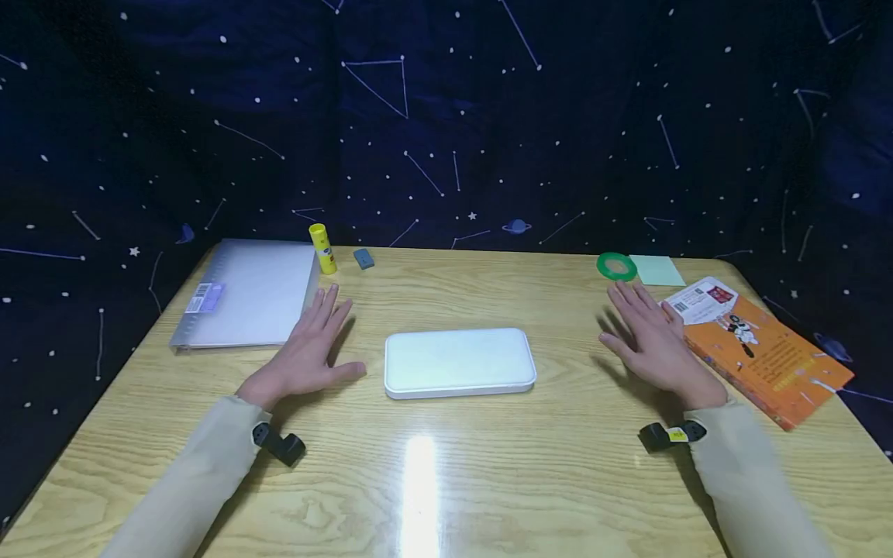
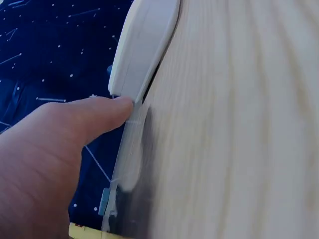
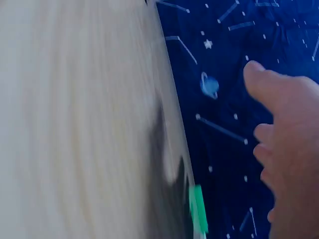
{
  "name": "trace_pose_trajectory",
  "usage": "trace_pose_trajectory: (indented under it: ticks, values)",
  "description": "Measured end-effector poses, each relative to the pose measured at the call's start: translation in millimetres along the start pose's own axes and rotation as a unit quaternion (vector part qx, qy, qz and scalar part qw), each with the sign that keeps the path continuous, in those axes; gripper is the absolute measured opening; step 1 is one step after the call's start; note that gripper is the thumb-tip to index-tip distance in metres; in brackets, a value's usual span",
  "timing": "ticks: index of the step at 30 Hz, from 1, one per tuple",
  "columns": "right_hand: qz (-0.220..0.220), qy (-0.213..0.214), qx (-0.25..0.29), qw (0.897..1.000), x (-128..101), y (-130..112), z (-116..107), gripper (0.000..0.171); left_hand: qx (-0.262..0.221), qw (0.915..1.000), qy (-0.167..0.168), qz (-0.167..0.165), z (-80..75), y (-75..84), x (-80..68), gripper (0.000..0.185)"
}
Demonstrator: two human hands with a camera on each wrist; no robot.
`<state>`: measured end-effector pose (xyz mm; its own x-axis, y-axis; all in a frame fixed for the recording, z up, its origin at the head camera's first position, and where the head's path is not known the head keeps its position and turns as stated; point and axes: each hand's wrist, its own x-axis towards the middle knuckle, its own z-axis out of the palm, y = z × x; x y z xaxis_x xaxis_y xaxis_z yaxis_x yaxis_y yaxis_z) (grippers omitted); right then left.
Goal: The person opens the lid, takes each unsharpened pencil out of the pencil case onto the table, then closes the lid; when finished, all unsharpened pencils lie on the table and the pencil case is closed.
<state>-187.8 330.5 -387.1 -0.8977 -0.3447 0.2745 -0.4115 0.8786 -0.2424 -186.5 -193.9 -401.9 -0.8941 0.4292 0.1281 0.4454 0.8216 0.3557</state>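
Head view: my left hand (image 1: 307, 353) and right hand (image 1: 652, 341), both released with flat fingers, flank the white case (image 1: 459, 362) at frame centre, ready to approach it.
Left wrist: thumb (image 2: 102, 112) near the case (image 2: 142, 45), upper left.
Right wrist: fingers relaxed, green tape (image 3: 198, 209) at the bottom.

The white case (image 1: 460, 362) is a flat, oblong box with rounded corners and a smooth pale lid, closed and lying flat with its long side running left to right at the middle of the table (image 1: 446, 480). The left hand (image 1: 307, 349) lies at its 9 o'clock and the right hand (image 1: 652, 341) at its 3 o'clock, both apart from it.
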Motion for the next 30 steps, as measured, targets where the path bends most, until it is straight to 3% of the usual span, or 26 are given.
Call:
trace_pose_trajectory:
  ticks: [6,13,21,30]
  values:
    - [-0.075,0.046,0.066,0.994,9.8,-22.8,13.3,0.07,-0.024,0.9974,0.017,0.065,1.8,8.1,1.7,0.098]
    - [-0.141,0.019,0.084,0.986,13.3,-60.2,26.4,0.072,-0.06,0.9932,-0.009,0.099,10.3,21.3,0.1,0.102]
    - [-0.16,-0.036,0.113,0.98,9.2,-91.9,37.2,0.07,-0.098,0.9862,0.021,0.132,26.9,37.9,3.3,0.086]
    - [-0.142,-0.053,0.097,0.984,7.0,-105.9,42.0,0.06,-0.114,0.983,0.063,0.13,38.7,41.1,1.2,0.081]
